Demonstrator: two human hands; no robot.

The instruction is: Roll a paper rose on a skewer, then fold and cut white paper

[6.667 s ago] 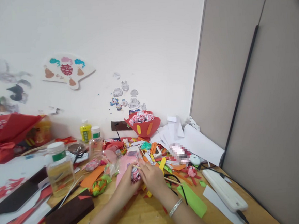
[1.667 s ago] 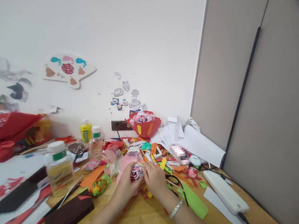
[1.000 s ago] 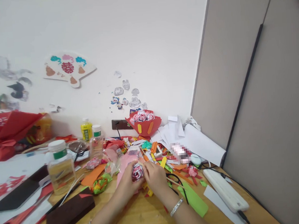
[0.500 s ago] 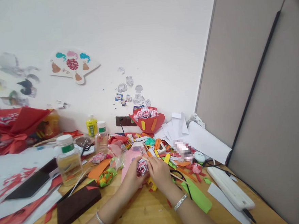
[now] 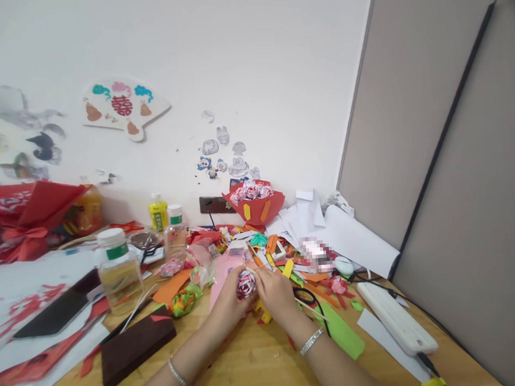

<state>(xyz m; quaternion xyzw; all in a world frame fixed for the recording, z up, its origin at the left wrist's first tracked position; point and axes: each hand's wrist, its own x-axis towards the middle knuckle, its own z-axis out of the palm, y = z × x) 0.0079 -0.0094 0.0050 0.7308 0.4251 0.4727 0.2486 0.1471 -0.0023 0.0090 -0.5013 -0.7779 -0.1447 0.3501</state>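
Note:
A small rolled paper flower (image 5: 246, 283), pink and white with dark red edges, is between my two hands above the table. My left hand (image 5: 229, 295) wraps round its left side and underside. On the flower's right, my right hand (image 5: 273, 289) has its fingers pinched at the rim, near a thin stick; whether they grip the flower or the stick is too small to tell. Pink paper (image 5: 220, 278) lies behind my left hand. Yellow paper pieces (image 5: 262, 311) show under the hands.
Paper scraps, a red bouquet (image 5: 256, 208) and white sheets (image 5: 301, 216) lie behind. Clear bottles (image 5: 121, 279), a dark box (image 5: 138, 348) and a black tablet (image 5: 58, 310) are at left. Black scissors (image 5: 306, 296), green paper (image 5: 344, 334) and a white power strip (image 5: 396, 318) are at right.
The flower has turned slightly between my hands and its face shows more fully. The camera view has shifted a little; both hands stay around the flower.

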